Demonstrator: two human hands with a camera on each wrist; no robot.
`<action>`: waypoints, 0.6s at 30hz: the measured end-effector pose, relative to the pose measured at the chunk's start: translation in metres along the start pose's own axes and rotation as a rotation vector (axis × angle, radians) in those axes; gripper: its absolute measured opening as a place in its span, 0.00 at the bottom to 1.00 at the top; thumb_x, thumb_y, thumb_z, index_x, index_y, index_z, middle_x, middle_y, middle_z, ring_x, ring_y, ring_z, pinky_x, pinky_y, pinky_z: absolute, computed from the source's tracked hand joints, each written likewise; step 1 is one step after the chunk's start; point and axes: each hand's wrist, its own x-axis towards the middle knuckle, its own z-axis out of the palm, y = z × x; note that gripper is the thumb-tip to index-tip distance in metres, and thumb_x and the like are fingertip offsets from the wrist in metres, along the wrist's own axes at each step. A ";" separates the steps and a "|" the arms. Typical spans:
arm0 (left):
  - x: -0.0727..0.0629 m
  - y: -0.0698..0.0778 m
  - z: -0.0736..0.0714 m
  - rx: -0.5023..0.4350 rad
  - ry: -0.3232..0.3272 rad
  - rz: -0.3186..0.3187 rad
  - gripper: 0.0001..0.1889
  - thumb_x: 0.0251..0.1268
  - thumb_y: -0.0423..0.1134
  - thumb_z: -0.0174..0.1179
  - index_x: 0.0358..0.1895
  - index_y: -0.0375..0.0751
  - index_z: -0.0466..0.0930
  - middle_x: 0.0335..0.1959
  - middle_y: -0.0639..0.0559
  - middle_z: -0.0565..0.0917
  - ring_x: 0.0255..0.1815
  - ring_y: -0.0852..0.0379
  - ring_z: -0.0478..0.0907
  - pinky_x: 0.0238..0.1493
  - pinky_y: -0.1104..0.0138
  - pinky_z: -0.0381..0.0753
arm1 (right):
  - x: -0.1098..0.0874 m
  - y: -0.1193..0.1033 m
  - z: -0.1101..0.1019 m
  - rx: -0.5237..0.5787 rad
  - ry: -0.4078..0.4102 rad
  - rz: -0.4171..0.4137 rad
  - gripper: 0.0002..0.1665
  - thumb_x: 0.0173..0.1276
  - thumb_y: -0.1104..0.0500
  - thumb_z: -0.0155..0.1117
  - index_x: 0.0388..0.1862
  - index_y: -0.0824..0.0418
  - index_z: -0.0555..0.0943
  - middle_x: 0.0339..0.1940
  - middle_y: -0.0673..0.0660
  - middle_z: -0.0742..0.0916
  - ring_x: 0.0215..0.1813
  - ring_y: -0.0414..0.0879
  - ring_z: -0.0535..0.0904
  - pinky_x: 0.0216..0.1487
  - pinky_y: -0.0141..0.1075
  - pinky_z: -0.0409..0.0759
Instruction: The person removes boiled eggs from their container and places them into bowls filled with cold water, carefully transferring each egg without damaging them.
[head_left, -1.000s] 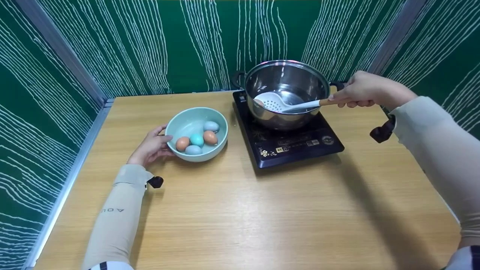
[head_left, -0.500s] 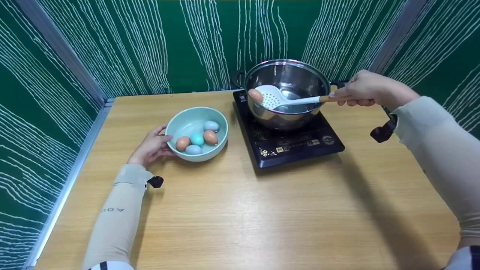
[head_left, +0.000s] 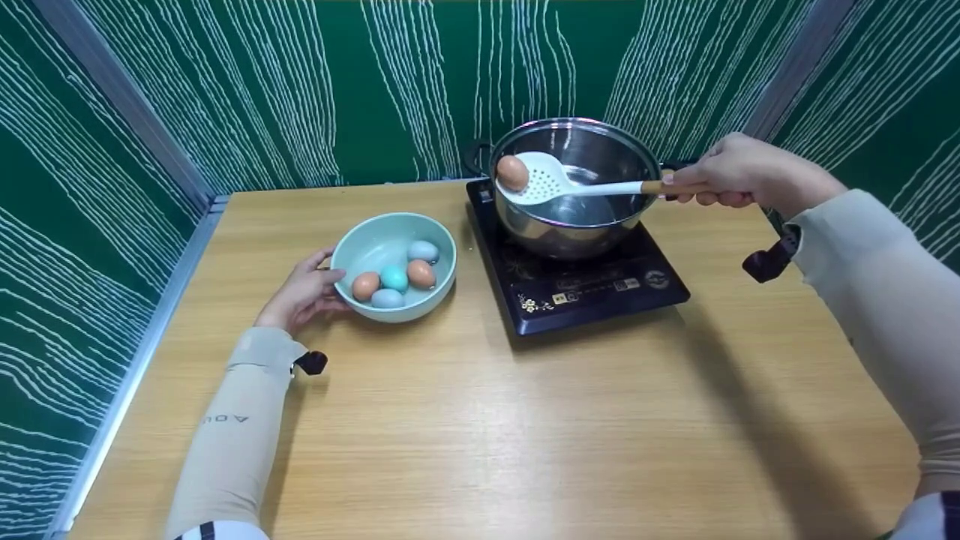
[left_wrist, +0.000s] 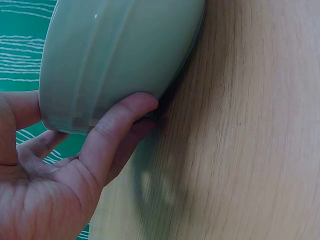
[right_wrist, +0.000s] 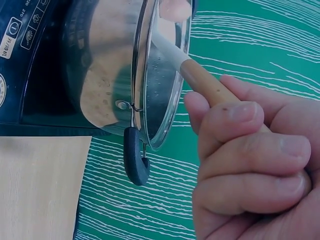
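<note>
My right hand [head_left: 739, 171] grips the wooden handle of a white skimmer [head_left: 550, 180]. In the right wrist view its fingers [right_wrist: 245, 155] curl round that handle [right_wrist: 205, 82]. A brown egg [head_left: 513, 173] rests at the tip of the skimmer's perforated head, level with the near left rim of a steel pot [head_left: 570, 241]. To the left, my left hand [head_left: 304, 291] holds a pale green bowl [head_left: 375, 232] by its side, thumb at the rim. Fingers press the outer wall of the bowl [left_wrist: 120, 55] in the left wrist view. Several brown and bluish eggs [head_left: 393, 279] lie in the bowl.
The pot stands on a black induction cooker [head_left: 592, 289], with its dark side handle [right_wrist: 135, 157] close to my right hand. Bowl and cooker share a wooden table [head_left: 487, 420]. Green panels [head_left: 405, 90] with white lines enclose the back and sides.
The skimmer has risen from inside the pot to rim height, carrying the brown egg, which was mostly hidden before. My right hand has lifted slightly. The left hand and bowl have stayed put.
</note>
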 end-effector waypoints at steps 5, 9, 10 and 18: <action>0.000 0.000 0.000 -0.001 0.008 -0.011 0.35 0.89 0.37 0.47 0.91 0.52 0.48 0.85 0.30 0.60 0.52 0.51 0.88 0.52 0.57 0.94 | -0.001 -0.001 -0.002 0.009 0.008 0.006 0.27 0.80 0.35 0.65 0.50 0.57 0.91 0.22 0.45 0.79 0.19 0.41 0.69 0.22 0.34 0.67; 0.000 0.001 0.001 0.003 0.004 -0.006 0.34 0.89 0.37 0.47 0.91 0.52 0.48 0.85 0.29 0.60 0.52 0.51 0.88 0.52 0.57 0.94 | -0.003 -0.002 -0.003 0.015 0.015 0.011 0.29 0.80 0.34 0.65 0.51 0.58 0.91 0.22 0.45 0.80 0.18 0.41 0.69 0.22 0.34 0.67; 0.000 0.001 0.001 0.004 0.004 -0.006 0.34 0.89 0.37 0.47 0.91 0.52 0.48 0.85 0.29 0.60 0.53 0.51 0.88 0.52 0.57 0.94 | -0.004 -0.002 -0.004 0.017 0.017 0.012 0.29 0.80 0.34 0.64 0.52 0.58 0.92 0.22 0.45 0.80 0.19 0.41 0.68 0.22 0.34 0.67; -0.002 0.001 0.001 0.016 0.011 -0.012 0.34 0.89 0.38 0.47 0.91 0.54 0.48 0.85 0.31 0.60 0.55 0.49 0.88 0.52 0.57 0.94 | -0.007 -0.005 -0.009 0.018 0.036 0.002 0.28 0.79 0.34 0.65 0.49 0.57 0.92 0.21 0.45 0.80 0.18 0.41 0.69 0.22 0.34 0.69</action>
